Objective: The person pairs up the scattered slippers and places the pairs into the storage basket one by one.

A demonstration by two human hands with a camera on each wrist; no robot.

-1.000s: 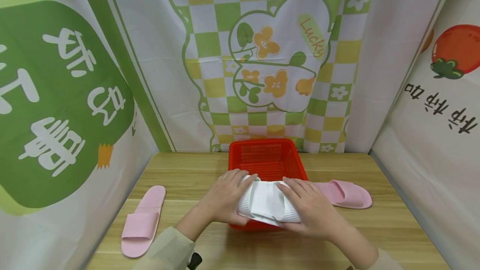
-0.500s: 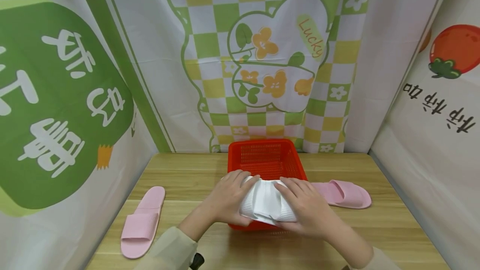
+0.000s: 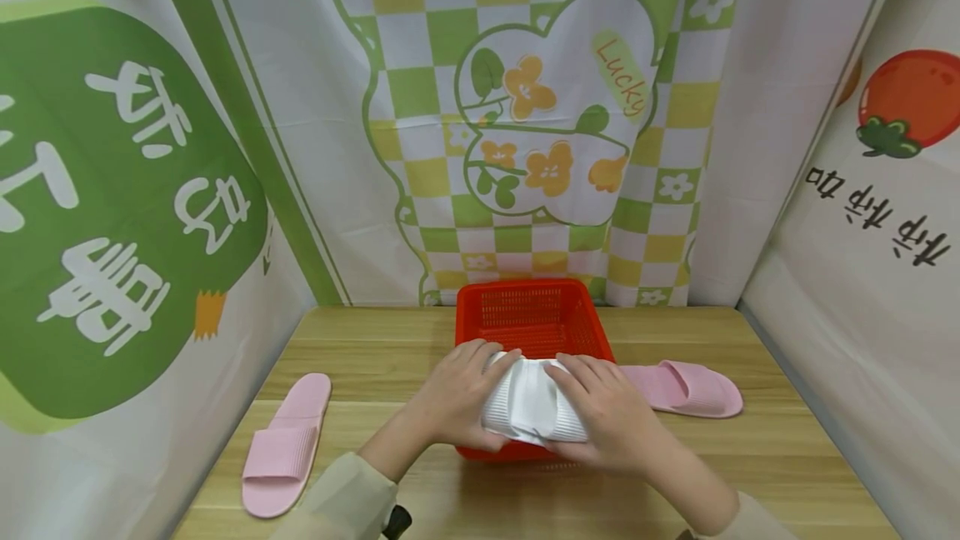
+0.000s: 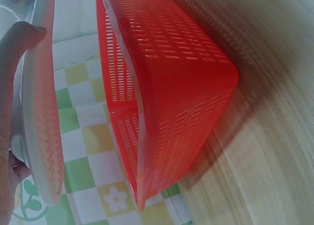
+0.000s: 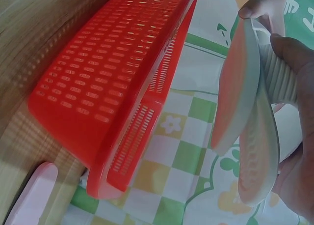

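Over the near side of the red basket [image 3: 467,311], both hands hold a pair of white slippers [image 3: 534,402] with ribbed straps. My left hand [image 3: 461,394] grips the left end, thumb below and fingers over the top. On the other end, my right hand [image 3: 615,419] does the same. From the right wrist, two soles show, one slipper [image 5: 238,87] overlapping the other slipper [image 5: 260,151]. The left wrist view has a white slipper [image 4: 44,117] raised beside the basket's rim, apart from it.
One pink slipper [image 3: 279,461] lies on the wooden table [image 3: 375,348] at the left. Another pink slipper [image 3: 701,390] lies right of the basket, its near end partly behind my right hand. Printed cloth [image 3: 420,90] hangs behind and at both sides.
My hands have drawn slightly closer together, and the white slippers overlap more between them. The basket and pink slippers stay in place.
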